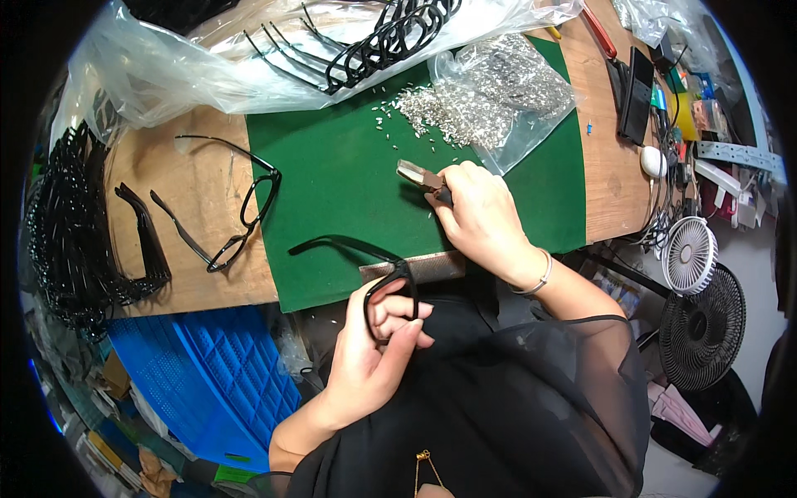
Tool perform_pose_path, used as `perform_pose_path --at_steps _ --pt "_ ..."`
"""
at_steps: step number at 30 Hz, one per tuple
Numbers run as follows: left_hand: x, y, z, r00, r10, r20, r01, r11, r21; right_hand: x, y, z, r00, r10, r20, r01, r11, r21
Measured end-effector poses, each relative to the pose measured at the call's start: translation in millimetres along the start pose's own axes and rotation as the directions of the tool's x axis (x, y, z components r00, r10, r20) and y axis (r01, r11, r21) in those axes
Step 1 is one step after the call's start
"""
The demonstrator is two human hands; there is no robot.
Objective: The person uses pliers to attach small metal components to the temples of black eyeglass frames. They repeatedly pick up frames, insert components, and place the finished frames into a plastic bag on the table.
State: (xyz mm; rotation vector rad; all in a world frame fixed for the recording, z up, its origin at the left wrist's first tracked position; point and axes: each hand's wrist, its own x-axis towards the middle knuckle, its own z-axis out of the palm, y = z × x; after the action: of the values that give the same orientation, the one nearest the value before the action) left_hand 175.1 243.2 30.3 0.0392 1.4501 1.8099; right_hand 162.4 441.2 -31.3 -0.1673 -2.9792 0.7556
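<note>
My left hand (362,369), near the table's front edge, is closed on a black eyeglass frame (402,270). One temple of the frame stretches out to the left over the green mat (324,183); my fingers pass through and around a rim. In my right hand (484,212) are pliers (422,176) with metal jaws pointing to the upper left, just above the mat. Beyond the jaws lies a pile of small silvery pieces (427,112). It spills beside a clear plastic bag (531,83) holding more of them.
Another black eyeglass frame (226,251) lies left of the mat, beside a heap of black frames (70,224). More black frames (378,46) rest on plastic sheeting (174,70) at the back. A phone (636,95), cables and fans (702,328) are right; a blue crate (207,373) stands below left.
</note>
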Motion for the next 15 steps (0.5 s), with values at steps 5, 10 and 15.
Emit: perform_pose_path --at_steps 5,10,15 --pt "5 -1 -3 1.000 -0.002 -0.016 0.003 0.998 0.058 -6 -9 7 0.999 -0.031 -0.025 0.027 0.987 -0.160" --pt "4 -5 3 0.991 0.129 -0.030 -0.126 0.986 0.107 -14 -20 -16 0.999 0.002 0.032 -0.012 0.945 0.326" --pt "4 -10 20 0.964 0.255 -0.077 -0.249 0.965 0.081 -27 -55 -43 0.981 0.061 0.183 -0.184 0.580 0.794"
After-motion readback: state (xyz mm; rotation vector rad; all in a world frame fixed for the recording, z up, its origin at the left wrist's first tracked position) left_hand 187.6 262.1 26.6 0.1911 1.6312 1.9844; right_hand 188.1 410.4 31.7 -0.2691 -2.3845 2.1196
